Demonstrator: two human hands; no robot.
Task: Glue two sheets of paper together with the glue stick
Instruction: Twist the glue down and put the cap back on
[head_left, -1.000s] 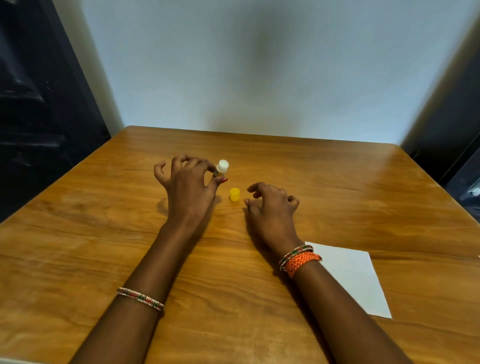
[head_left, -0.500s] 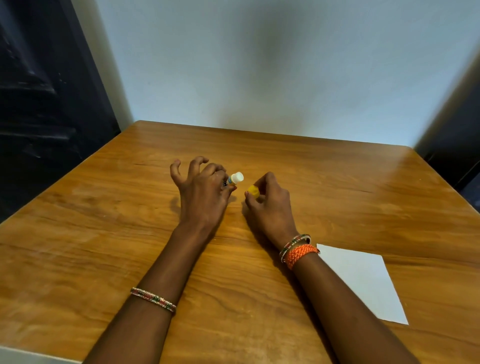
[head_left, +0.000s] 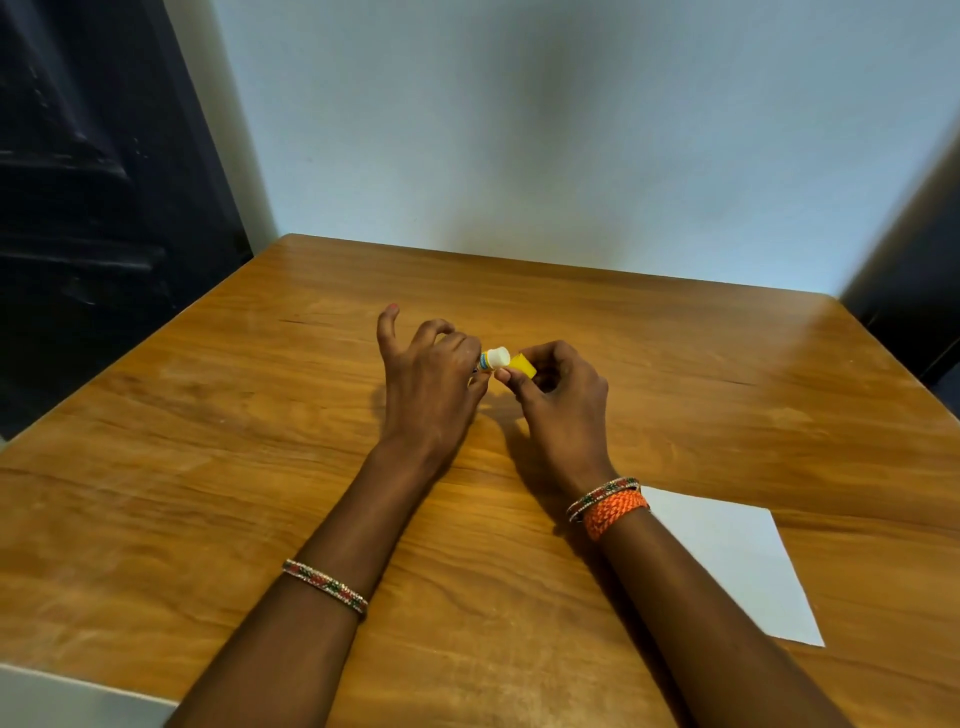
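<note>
**Cap meets glue stick, paper waits off to the side**

While the white paper (head_left: 727, 561) sits flat on the table (head_left: 208, 467) near the right forearm, both hands are up at the middle of the table, busy with the glue stick (head_left: 493, 358). The left hand (head_left: 431, 384) has the stick's body pinched between thumb and curled fingers, with the white end poking out toward the right, and the little finger sticks up free. The right hand (head_left: 561, 410) has its fingers and thumb curled round the small yellow cap (head_left: 523, 365), open end facing the stick's white tip. The two parts are just beside each other, maybe touching; it's hard to tell from this angle.

Holding them end to end like that only makes sense for capping or uncapping, one hand steadying the tube so the other can push or pull along its axis. Which of the two it is, the view can't settle. Only one white sheet shape is visible, so it could be two sheets lying stacked, glued or not. No way to confirm that here.

Both grips are closed tight on small parts: left on the tube, right on the cap. Nothing is touching the paper, which lies well apart from the hands, partly hidden under the right arm. Beaded bracelets on both wrists, plus an orange woven band (head_left: 615, 512) on the right.
</note>
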